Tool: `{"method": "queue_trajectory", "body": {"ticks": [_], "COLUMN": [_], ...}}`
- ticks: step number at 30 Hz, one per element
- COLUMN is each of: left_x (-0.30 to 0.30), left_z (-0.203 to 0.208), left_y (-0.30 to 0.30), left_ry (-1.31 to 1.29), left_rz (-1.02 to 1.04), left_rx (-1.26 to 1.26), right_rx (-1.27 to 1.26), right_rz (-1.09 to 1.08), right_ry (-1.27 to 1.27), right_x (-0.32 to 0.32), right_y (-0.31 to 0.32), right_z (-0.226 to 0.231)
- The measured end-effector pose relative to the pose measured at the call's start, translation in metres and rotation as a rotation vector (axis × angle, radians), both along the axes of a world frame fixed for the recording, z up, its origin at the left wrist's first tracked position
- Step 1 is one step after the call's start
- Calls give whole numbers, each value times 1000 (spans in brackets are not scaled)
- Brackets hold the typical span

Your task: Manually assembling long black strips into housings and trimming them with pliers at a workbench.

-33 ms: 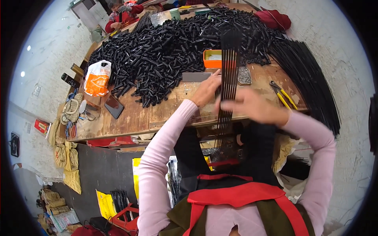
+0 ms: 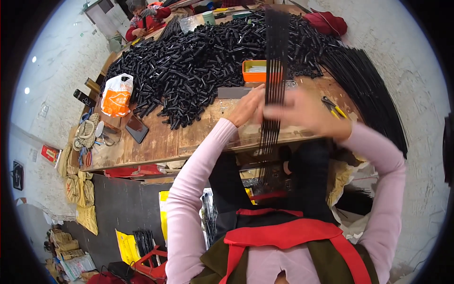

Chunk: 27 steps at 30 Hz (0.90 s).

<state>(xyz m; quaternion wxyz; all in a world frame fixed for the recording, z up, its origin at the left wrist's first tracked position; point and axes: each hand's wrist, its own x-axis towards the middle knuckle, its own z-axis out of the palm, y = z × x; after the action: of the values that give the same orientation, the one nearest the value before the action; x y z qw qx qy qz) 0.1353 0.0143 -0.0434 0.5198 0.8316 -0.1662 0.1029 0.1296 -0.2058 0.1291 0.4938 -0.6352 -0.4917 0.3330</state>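
A bundle of long thin black rods (image 2: 275, 78) stands upright at the table's front edge, its lower ends reaching below the tabletop. My left hand (image 2: 246, 108) is closed round the bundle from the left side, some fingers hidden behind the rods. Across the front of the bundle lies my right hand (image 2: 307, 113), smeared by motion, so its grip cannot be made out. Behind the rods is an orange tin (image 2: 253, 75) with pale thin pieces inside. A flat grey bar (image 2: 231, 93) lies just beyond my left hand.
A large heap of black tubular parts (image 2: 189, 61) covers the far table. More black rods (image 2: 371, 87) lie along the right, near yellow-handled pliers (image 2: 335, 108). At left are a phone (image 2: 137, 128), an orange-white bag (image 2: 117, 97) and a glass mug (image 2: 108, 132). Another person (image 2: 146, 21) works far left.
My right hand has shifted slightly away from me along the rods and now covers most of the small box of metal bits. My left hand stays at the bundle.
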Motion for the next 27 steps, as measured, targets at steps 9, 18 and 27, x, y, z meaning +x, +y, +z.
{"method": "queue_trajectory", "body": {"ticks": [9, 18, 27], "left_x": [-129, -126, -155], "left_z": [79, 114, 158], "left_y": [-102, -72, -119], "left_ry": [215, -172, -680], "left_rz": [-108, 608, 829], "left_rx": [-343, 242, 888], "right_rx": [200, 582, 414], "right_rz": [-133, -408, -369], "right_ry": [123, -2133, 88], "right_x": [35, -14, -14], "right_y": [13, -22, 4], "right_z": [120, 63, 46]}}
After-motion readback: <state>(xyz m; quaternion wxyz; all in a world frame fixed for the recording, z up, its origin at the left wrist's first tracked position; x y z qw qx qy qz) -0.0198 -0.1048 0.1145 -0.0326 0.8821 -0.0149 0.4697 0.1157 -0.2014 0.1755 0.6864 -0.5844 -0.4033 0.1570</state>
